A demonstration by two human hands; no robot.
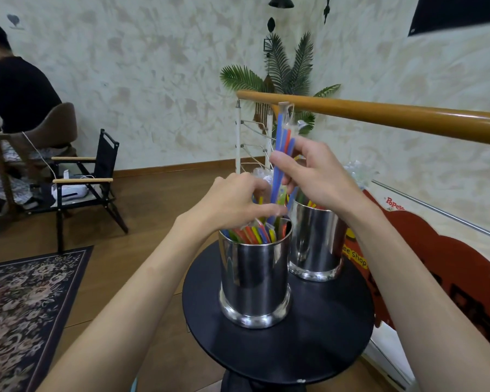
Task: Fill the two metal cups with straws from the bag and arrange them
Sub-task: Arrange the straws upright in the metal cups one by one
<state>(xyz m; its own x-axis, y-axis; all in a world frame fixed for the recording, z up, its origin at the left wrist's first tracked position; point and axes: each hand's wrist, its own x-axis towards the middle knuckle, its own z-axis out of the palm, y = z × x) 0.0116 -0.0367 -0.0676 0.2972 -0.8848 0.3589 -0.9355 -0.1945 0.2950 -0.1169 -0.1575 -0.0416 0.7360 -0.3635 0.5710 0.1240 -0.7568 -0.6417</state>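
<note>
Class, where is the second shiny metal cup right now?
The second shiny metal cup stands right of centre on the round black table, just behind and beside the nearer metal cup.

So, two shiny metal cups on one round black counter (pixel 277 355): the near cup (pixel 255 281) and the far cup (pixel 316 241). Two hands: left (pixel 232 202), right (pixel 317 176). Colored straws (pixel 282 145) are too bunched to count. Two chairs: brown chair (pixel 54 128), black folding chair (pixel 96 176).
</note>
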